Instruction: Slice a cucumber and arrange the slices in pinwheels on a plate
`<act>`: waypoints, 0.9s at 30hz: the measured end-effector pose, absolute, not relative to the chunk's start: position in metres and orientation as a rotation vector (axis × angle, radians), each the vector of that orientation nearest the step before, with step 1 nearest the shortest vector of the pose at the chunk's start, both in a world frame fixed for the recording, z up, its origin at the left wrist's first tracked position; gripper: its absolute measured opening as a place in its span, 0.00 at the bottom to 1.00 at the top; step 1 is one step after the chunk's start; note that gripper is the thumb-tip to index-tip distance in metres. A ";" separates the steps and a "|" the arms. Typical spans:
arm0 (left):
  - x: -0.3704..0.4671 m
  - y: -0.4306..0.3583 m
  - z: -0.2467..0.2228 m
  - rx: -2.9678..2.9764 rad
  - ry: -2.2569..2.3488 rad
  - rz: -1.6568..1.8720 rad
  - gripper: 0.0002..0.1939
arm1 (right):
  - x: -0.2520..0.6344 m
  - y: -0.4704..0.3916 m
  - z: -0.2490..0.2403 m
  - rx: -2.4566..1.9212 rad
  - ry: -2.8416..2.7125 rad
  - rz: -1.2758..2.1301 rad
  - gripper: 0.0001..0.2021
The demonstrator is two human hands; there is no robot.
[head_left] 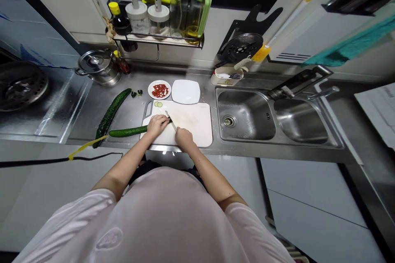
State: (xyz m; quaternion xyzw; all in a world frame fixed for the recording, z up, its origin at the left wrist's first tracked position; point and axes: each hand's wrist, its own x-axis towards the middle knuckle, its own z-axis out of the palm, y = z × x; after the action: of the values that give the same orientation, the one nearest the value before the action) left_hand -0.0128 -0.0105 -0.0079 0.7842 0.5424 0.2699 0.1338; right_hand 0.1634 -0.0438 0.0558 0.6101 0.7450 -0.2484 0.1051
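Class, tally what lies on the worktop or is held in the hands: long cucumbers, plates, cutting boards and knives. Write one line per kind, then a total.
Long cucumbers: 2
Plates: 2
Cutting board: 1
Knife: 1
Total: 6

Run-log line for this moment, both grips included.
left grip: on cucumber | right grip: holding knife | cutting board: cucumber slices, far left corner | second cucumber: left of board
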 end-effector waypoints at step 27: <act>-0.012 -0.010 -0.006 2.261 1.610 0.718 0.12 | 0.159 -0.040 0.050 1.817 2.195 -0.727 0.13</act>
State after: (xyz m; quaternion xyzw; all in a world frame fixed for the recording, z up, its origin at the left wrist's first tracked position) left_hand -0.0125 -0.0104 -0.0058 0.7812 0.5563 0.2481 0.1369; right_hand 0.1592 -0.0400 0.0498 0.6147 0.7427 -0.2459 0.1003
